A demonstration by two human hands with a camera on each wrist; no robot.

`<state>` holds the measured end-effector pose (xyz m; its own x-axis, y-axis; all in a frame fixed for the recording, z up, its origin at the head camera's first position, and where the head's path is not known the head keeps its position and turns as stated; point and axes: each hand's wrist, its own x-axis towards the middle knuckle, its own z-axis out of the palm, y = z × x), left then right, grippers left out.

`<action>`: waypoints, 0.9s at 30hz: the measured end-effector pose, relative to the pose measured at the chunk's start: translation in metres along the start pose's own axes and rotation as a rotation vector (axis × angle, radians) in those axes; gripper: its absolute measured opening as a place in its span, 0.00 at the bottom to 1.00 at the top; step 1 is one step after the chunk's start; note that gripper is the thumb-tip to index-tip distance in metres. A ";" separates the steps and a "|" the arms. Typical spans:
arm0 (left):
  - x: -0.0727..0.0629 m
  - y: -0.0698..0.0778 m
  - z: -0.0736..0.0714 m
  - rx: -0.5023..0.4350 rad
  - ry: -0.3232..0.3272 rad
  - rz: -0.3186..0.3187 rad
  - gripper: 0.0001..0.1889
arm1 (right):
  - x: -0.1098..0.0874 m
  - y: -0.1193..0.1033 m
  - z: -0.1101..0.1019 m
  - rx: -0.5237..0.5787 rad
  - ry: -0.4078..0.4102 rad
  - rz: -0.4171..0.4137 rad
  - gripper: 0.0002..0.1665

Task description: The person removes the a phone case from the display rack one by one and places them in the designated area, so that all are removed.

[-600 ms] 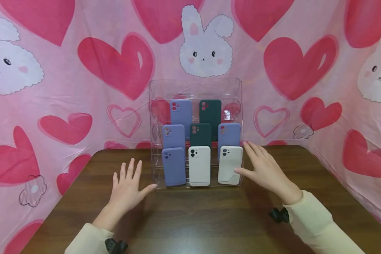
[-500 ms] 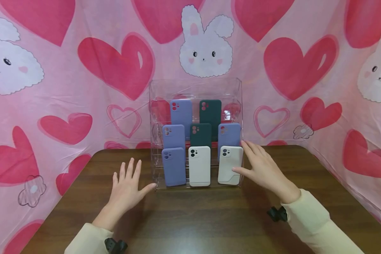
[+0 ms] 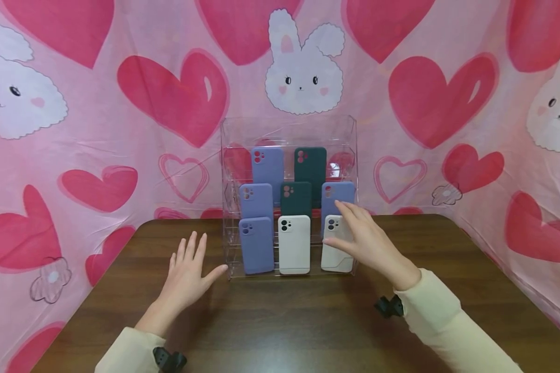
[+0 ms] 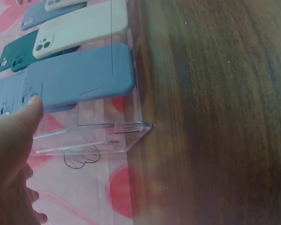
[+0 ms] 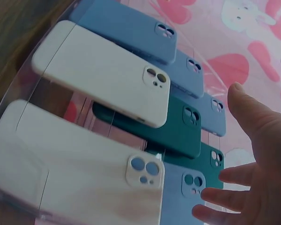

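A clear acrylic display stand (image 3: pixel 289 128) holds phone cases in three rows. In its front row are a lilac phone case (image 3: pixel 256 247), a white phone case (image 3: pixel 294 246) and a second white phone case (image 3: pixel 335 260) at the right. My right hand (image 3: pixel 366 241) hovers before that right white case, thumb and fingers spread, holding nothing. It partly covers this case and the lilac case (image 3: pixel 337 191) behind it. To the left of the stand, my left hand (image 3: pixel 184 277) has its fingers spread and holds nothing; its thumb points toward the stand's lower left corner.
The middle row also has a lilac case (image 3: pixel 255 199) and a green case (image 3: pixel 296 197). Higher up stand another lilac case (image 3: pixel 267 165) and green case (image 3: pixel 310 165). Under the stand is a brown wooden table (image 3: pixel 280 321). Behind hangs a pink cloth (image 3: pixel 326 15) with hearts and rabbits.
My right hand has moved left, from beside the stand's right edge to in front of the right white case. The left hand has barely moved, and the cases stand as before.
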<state>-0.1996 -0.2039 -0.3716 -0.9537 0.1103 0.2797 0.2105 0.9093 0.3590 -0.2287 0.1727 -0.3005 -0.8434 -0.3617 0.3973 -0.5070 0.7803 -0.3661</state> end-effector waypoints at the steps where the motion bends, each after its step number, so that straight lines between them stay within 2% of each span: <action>1: 0.000 -0.001 0.001 -0.017 0.002 0.005 0.49 | 0.001 -0.001 0.001 0.011 0.000 -0.003 0.53; 7: 0.003 -0.004 0.004 -0.105 0.016 0.032 0.49 | 0.011 -0.013 0.007 0.086 0.003 -0.019 0.51; 22: 0.008 -0.008 0.017 -0.260 0.020 0.013 0.47 | 0.036 -0.035 0.032 0.203 -0.007 -0.066 0.46; 27: 0.009 -0.008 0.022 -0.307 0.030 0.011 0.46 | 0.043 -0.041 0.041 0.257 -0.028 -0.057 0.46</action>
<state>-0.2148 -0.2012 -0.3915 -0.9451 0.1031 0.3099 0.2801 0.7440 0.6066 -0.2519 0.1045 -0.3024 -0.8151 -0.4181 0.4010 -0.5791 0.6045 -0.5470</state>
